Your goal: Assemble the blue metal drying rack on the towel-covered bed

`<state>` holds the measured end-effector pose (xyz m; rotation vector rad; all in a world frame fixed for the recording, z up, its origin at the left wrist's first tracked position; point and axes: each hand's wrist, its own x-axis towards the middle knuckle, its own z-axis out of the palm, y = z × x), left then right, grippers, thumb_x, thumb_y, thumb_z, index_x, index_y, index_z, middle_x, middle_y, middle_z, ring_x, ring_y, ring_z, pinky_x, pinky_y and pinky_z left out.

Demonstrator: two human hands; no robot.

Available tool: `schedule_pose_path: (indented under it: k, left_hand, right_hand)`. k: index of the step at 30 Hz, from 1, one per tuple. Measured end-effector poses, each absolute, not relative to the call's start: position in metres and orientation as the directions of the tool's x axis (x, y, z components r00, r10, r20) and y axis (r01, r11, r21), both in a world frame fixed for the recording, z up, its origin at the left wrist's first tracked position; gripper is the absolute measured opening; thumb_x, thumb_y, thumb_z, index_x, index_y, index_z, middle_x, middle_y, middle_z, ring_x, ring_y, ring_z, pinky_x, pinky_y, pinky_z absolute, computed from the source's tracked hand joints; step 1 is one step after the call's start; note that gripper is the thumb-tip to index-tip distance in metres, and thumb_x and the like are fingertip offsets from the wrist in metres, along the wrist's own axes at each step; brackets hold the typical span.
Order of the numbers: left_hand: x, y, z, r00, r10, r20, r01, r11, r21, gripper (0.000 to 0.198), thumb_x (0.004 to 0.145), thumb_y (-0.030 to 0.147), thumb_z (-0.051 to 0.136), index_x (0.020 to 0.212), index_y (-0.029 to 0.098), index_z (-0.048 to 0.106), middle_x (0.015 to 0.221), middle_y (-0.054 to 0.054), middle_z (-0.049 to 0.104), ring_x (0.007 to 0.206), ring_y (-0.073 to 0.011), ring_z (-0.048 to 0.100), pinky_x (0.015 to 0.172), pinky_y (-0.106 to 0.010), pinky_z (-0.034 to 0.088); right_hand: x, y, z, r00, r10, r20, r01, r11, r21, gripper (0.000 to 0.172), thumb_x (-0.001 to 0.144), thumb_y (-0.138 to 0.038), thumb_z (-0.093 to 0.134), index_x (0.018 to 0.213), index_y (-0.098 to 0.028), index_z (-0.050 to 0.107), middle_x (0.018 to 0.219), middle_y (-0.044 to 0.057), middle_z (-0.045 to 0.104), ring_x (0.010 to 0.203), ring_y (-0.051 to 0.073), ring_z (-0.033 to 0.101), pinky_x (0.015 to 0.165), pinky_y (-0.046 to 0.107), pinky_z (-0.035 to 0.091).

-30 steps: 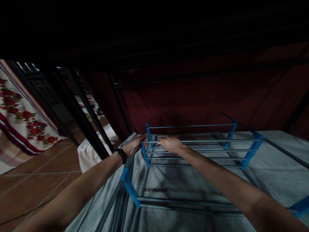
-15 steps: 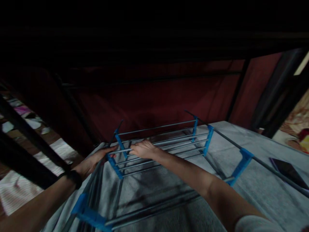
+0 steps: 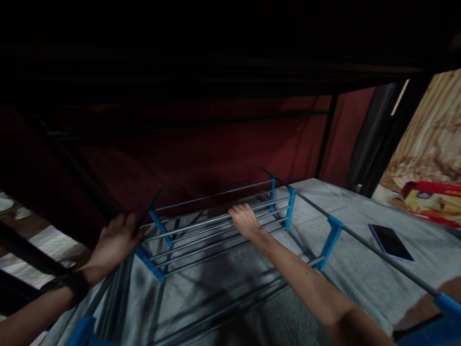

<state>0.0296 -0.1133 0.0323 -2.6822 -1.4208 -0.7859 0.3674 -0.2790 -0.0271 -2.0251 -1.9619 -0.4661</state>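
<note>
A partly assembled rack of grey metal tubes and blue plastic brackets [image 3: 150,263] lies across the grey cloth in front of me. My right hand [image 3: 245,218] is closed over the upper crossbar [image 3: 194,225], a little right of its middle. At the rack's left end, my left hand [image 3: 117,242] wraps the side tube by the bracket; its fingertips are dim and slightly blurred. A dark band circles my left wrist. Along the right side, a long tube [image 3: 309,203] passes through several blue brackets.
A phone [image 3: 392,242] lies on the grey cloth [image 3: 355,206] to the right. Beyond it is a red and yellow box [image 3: 434,202]. A dark red panel [image 3: 216,154] with black framing stands behind the rack, and a dark overhang covers the top.
My right hand has slid rightward along the crossbar. My left hand has shifted from the bracket's corner up onto the side tube. The view has turned right, showing more of the box.
</note>
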Motion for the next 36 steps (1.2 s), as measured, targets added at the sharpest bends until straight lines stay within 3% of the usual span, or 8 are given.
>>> schedule_pose_path:
  k: [2, 4, 10, 18, 22, 27, 31, 36]
  left_hand:
    - [0.045, -0.116, 0.033, 0.625, 0.645, 0.439, 0.687, -0.722, 0.083, 0.038, 0.085, 0.048, 0.047, 0.112, 0.025, 0.058, 0.119, -0.010, 0.063, 0.119, -0.0324, 0.053, 0.104, -0.049, 0.038]
    - [0.075, -0.129, 0.033, 0.745, 0.535, 0.400, 0.556, -0.828, 0.072, 0.042, 0.085, 0.050, 0.049, 0.116, 0.024, 0.060, 0.125, -0.011, 0.061, 0.121, -0.0312, 0.053, 0.107, -0.044, 0.036]
    - [0.212, -0.187, 0.018, 0.840, 0.508, 0.191, 0.371, -0.794, 0.482, 0.042, 0.077, 0.035, 0.066, 0.117, 0.027, 0.064, 0.124, -0.008, 0.065, 0.117, -0.0300, 0.058, 0.104, -0.037, 0.039]
    - [0.335, -0.210, -0.006, 0.944, 0.287, 0.160, 0.202, -0.892, 0.405, 0.039, 0.083, 0.017, 0.051, 0.120, 0.023, 0.060, 0.121, -0.004, 0.067, 0.111, -0.0204, 0.061, 0.100, -0.032, 0.044]
    - [0.346, -0.214, -0.003, 0.939, 0.310, 0.150, 0.239, -0.900, 0.364, 0.038, 0.086, 0.017, 0.044, 0.119, 0.021, 0.061, 0.116, -0.005, 0.068, 0.105, -0.0193, 0.063, 0.097, -0.030, 0.045]
    - [0.359, -0.214, 0.003, 0.922, 0.368, 0.118, 0.303, -0.878, 0.371, 0.039, 0.085, 0.018, 0.045, 0.121, 0.020, 0.061, 0.122, -0.006, 0.066, 0.109, -0.0206, 0.062, 0.098, -0.029, 0.044]
    - [0.377, -0.220, 0.008, 0.924, 0.366, 0.111, 0.293, -0.865, 0.408, 0.039, 0.085, 0.018, 0.044, 0.120, 0.021, 0.061, 0.120, -0.005, 0.067, 0.104, -0.0199, 0.063, 0.094, -0.029, 0.045]
    - [0.391, -0.228, 0.010, 0.952, 0.280, 0.126, 0.198, -0.873, 0.445, 0.031, 0.087, 0.024, 0.046, 0.112, 0.019, 0.063, 0.110, -0.005, 0.069, 0.096, -0.0190, 0.063, 0.087, -0.028, 0.047]
  right_hand:
    - [0.380, -0.289, -0.032, 0.089, 0.894, 0.438, 0.995, -0.097, -0.004, 0.029, 0.095, -0.012, 0.033, 0.104, -0.017, 0.061, 0.106, 0.010, 0.063, 0.102, 0.022, 0.054, 0.092, 0.037, 0.036]
    - [0.390, -0.298, -0.037, 0.145, 0.876, 0.460, 0.989, -0.145, -0.034, 0.029, 0.095, -0.012, 0.033, 0.103, -0.017, 0.061, 0.106, 0.010, 0.063, 0.102, 0.022, 0.053, 0.094, 0.037, 0.034]
    - [0.414, -0.309, -0.054, 0.254, 0.777, 0.575, 0.967, -0.194, -0.165, 0.026, 0.095, -0.013, 0.038, 0.104, -0.020, 0.061, 0.106, 0.008, 0.063, 0.102, 0.021, 0.051, 0.102, 0.040, 0.029]
    - [0.433, -0.335, -0.075, 0.396, 0.552, 0.734, 0.910, -0.127, -0.396, 0.030, 0.093, -0.017, 0.043, 0.118, -0.022, 0.059, 0.124, 0.010, 0.058, 0.117, 0.024, 0.048, 0.102, 0.043, 0.035]
    - [0.467, -0.373, -0.107, 0.642, 0.408, 0.649, 0.738, -0.099, -0.667, 0.034, 0.089, -0.021, 0.043, 0.120, -0.020, 0.058, 0.118, 0.011, 0.061, 0.115, 0.025, 0.052, 0.099, 0.045, 0.041]
    - [0.517, -0.397, -0.140, 0.888, 0.315, 0.334, 0.353, -0.004, -0.935, 0.052, 0.083, -0.031, 0.046, 0.133, -0.019, 0.051, 0.136, 0.013, 0.053, 0.123, 0.027, 0.051, 0.102, 0.044, 0.042]
    - [0.531, -0.382, -0.134, 0.918, 0.324, 0.229, 0.220, 0.067, -0.973, 0.058, 0.081, -0.033, 0.049, 0.137, -0.019, 0.050, 0.142, 0.012, 0.050, 0.131, 0.026, 0.046, 0.110, 0.042, 0.036]
    - [0.535, -0.353, -0.103, 0.862, 0.361, 0.355, 0.308, 0.184, -0.934, 0.058, 0.080, -0.030, 0.048, 0.138, -0.022, 0.051, 0.146, 0.005, 0.048, 0.135, 0.024, 0.043, 0.116, 0.043, 0.027]
